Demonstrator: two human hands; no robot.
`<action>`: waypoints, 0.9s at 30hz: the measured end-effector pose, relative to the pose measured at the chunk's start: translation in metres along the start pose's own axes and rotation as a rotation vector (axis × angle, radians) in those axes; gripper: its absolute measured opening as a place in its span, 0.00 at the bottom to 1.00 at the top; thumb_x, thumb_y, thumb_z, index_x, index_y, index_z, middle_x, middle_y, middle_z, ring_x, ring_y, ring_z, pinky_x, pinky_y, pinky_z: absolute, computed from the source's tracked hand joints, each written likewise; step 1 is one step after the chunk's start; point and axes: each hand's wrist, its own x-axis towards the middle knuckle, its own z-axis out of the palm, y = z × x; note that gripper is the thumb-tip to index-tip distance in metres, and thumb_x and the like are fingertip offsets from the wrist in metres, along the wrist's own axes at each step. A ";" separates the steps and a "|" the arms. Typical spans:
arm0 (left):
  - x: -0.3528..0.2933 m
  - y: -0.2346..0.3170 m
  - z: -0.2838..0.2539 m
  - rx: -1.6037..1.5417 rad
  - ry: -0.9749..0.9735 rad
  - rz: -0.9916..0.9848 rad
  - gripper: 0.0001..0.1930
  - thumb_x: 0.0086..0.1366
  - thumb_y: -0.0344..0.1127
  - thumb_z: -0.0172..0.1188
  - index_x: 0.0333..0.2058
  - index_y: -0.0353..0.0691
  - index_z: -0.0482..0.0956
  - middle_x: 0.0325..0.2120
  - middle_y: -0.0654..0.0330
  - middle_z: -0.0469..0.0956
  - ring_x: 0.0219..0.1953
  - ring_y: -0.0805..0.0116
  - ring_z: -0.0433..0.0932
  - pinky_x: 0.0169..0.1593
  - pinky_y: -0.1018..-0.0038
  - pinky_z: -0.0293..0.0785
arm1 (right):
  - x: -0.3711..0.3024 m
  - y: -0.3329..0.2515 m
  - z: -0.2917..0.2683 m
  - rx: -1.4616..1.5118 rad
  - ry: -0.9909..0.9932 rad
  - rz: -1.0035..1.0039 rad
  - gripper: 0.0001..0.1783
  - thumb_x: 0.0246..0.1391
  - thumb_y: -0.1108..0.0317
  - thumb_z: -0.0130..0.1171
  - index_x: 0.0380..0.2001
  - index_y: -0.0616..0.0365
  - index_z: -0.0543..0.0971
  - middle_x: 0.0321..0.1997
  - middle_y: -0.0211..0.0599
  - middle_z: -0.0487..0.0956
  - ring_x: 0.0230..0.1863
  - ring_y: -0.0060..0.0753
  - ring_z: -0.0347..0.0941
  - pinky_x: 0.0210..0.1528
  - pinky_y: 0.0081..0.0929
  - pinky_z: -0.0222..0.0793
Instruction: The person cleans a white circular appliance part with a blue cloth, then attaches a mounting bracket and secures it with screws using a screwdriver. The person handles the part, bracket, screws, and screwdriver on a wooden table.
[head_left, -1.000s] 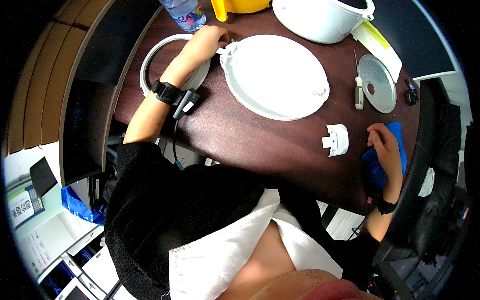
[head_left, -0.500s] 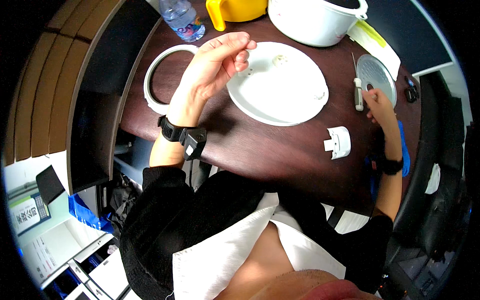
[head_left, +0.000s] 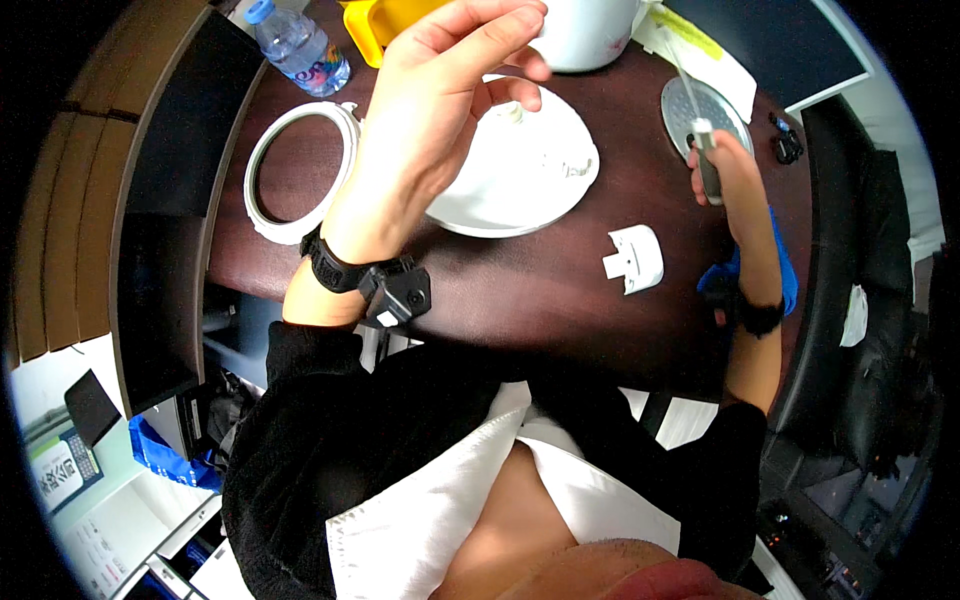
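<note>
My right hand (head_left: 738, 175) is gripping the screwdriver (head_left: 710, 182), pointing it away.
The white cover (head_left: 510, 195) is lying leftward, nearer my left hand (head_left: 435, 95), whose hold I can't tell.

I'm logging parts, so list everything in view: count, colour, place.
table: one, dark brown, centre
bottle: one, clear, upper left
container: one, yellow, top
pot: one, white, top
ring: one, white, table's left
round lid: one, white, mid-table
bracket-like piece: one, white, right of centre
perforated disc: one, grey, upper right
sheet: one, white and yellow, behind disc
screwdriver: one, grey, near disc
small item: one, black, table's right edge
cloth: one, blue, table's right
bag: one, blue, lower left
furniture: count unclear, mixed colours, around table
left hand: one, black wristband, above lid
right hand: one, black wristband, holding screwdriver
</note>
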 end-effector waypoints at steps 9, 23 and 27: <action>0.003 0.006 0.019 -0.247 -0.235 0.018 0.12 0.67 0.36 0.56 0.46 0.36 0.76 0.34 0.62 0.77 0.30 0.74 0.72 0.31 0.77 0.69 | -0.065 -0.055 0.035 -0.200 0.001 -0.446 0.10 0.57 0.67 0.57 0.40 0.61 0.74 0.29 0.29 0.74 0.29 0.18 0.65 0.31 0.20 0.61; 0.004 0.002 0.020 -0.477 -0.292 -0.042 0.13 0.68 0.32 0.56 0.48 0.32 0.77 0.32 0.57 0.79 0.28 0.71 0.76 0.32 0.77 0.75 | -0.064 -0.058 0.038 -0.316 0.043 -0.599 0.13 0.54 0.69 0.59 0.41 0.63 0.74 0.30 0.38 0.75 0.29 0.27 0.71 0.33 0.24 0.66; 0.003 0.001 0.022 -0.502 -0.280 -0.065 0.13 0.68 0.32 0.55 0.49 0.33 0.76 0.36 0.55 0.80 0.30 0.71 0.77 0.33 0.77 0.76 | -0.065 -0.055 0.038 -0.287 0.059 -0.566 0.13 0.54 0.69 0.59 0.41 0.63 0.74 0.30 0.39 0.75 0.29 0.29 0.72 0.33 0.24 0.66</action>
